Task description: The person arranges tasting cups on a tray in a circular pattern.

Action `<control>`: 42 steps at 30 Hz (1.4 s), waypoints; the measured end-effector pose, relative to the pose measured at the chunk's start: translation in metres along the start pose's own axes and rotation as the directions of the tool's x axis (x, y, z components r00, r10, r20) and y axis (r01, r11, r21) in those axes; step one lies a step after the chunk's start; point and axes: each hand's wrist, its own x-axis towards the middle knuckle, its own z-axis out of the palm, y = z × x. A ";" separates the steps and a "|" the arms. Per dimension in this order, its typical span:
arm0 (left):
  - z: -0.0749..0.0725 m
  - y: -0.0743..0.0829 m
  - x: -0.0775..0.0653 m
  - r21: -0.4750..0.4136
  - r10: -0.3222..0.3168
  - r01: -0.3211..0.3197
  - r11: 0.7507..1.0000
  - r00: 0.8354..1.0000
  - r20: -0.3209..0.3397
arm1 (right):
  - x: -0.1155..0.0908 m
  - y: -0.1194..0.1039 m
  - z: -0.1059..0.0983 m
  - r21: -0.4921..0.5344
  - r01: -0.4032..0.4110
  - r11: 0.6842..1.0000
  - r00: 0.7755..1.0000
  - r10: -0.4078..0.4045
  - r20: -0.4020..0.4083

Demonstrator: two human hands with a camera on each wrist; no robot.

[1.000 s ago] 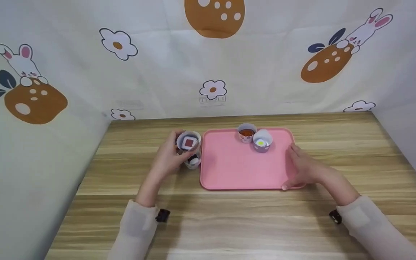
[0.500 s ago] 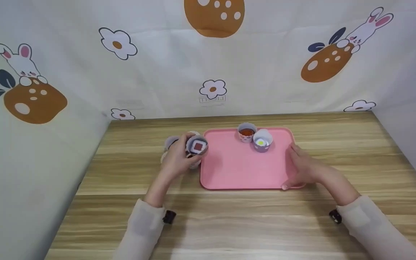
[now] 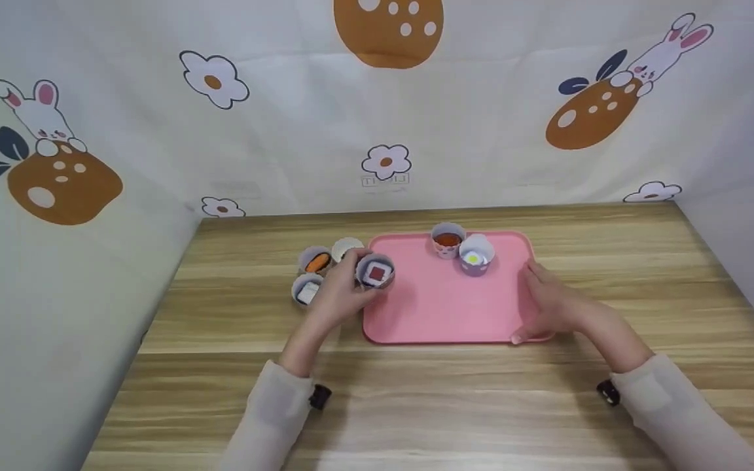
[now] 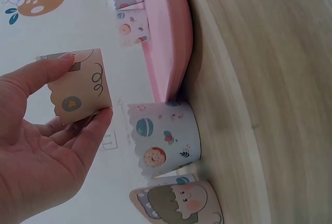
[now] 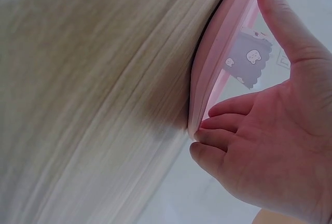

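My left hand (image 3: pixel 341 291) pinches a small paper cup (image 3: pixel 376 272) between thumb and fingers. Inside it sits a white square piece with a dark red centre, like a sushi roll. In the left wrist view the held cup (image 4: pixel 83 86) is beige with a star and a curl printed on it, raised above the table. It overlaps the left part of the pink tray (image 3: pixel 442 314) in the head view. My right hand (image 3: pixel 554 304) rests along the tray's right edge, thumb at the near corner; in the right wrist view its fingertips (image 5: pixel 207 138) touch the rim.
On the tray's far side stand a cup with orange-red filling (image 3: pixel 447 243) and a cup with a white and yellow piece (image 3: pixel 475 263). Left of the tray are a cup with an orange piece (image 3: pixel 316 263), a cup with a white piece (image 3: pixel 306 291) and a pale cup (image 3: pixel 347 247).
My left hand has moved right with the paper cup, from beside the tray to over its left edge, uncovering cups at the left. My right hand and the tray have stayed put.
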 end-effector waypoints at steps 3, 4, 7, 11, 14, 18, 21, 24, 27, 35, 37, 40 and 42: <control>0.005 0.001 0.001 0.021 -0.010 0.010 1.000 1.000 0.011 | -0.001 0.000 0.000 -0.007 0.007 1.000 1.000 -0.007 -0.004; 0.006 0.002 0.002 0.027 -0.014 0.014 1.000 1.000 0.016 | -0.001 0.000 0.000 -0.011 0.011 1.000 1.000 -0.011 -0.004; 0.011 0.003 0.003 0.027 -0.009 0.009 1.000 0.999 0.031 | -0.001 0.000 0.000 -0.023 0.023 0.999 1.000 -0.024 -0.009; 0.016 0.005 0.005 0.007 0.004 -0.004 1.000 0.999 0.051 | -0.001 0.000 -0.001 -0.021 0.024 0.999 1.000 -0.024 -0.006; 0.020 0.006 0.006 0.003 0.004 -0.004 1.000 0.999 0.053 | 0.000 -0.001 0.000 -0.014 0.020 1.000 1.000 -0.020 -0.002; 0.026 0.009 0.008 0.002 0.008 -0.009 1.000 0.998 0.060 | 0.001 0.000 0.000 -0.011 0.016 1.000 1.000 -0.016 -0.006; 0.030 0.011 0.009 0.003 0.007 -0.007 1.000 0.997 0.072 | 0.001 0.000 0.000 -0.010 0.009 1.000 1.000 -0.009 -0.006; 0.035 0.013 0.011 -0.006 -0.003 0.004 1.000 0.996 0.086 | 0.000 0.000 0.000 -0.011 0.001 1.000 1.000 -0.001 -0.001; 0.039 0.015 0.012 -0.021 -0.008 0.011 1.000 0.995 0.101 | 0.000 0.000 0.000 -0.014 -0.002 1.000 1.000 0.002 0.002; 0.048 0.021 0.014 -0.027 0.026 -0.023 0.999 0.993 0.116 | 0.000 -0.001 0.000 -0.016 0.032 0.999 0.999 -0.032 -0.017; 0.050 0.022 0.015 -0.010 0.025 -0.024 1.000 0.993 0.119 | -0.001 -0.001 0.000 -0.015 0.040 0.999 0.999 -0.040 -0.020; 0.053 0.022 0.016 0.013 0.012 -0.014 1.000 0.992 0.129 | -0.001 -0.001 -0.001 -0.013 0.032 0.999 0.999 -0.032 -0.015; 0.055 0.023 0.017 0.026 0.001 -0.005 1.000 0.991 0.137 | 0.000 -0.001 -0.001 -0.013 0.026 1.000 1.000 -0.026 -0.013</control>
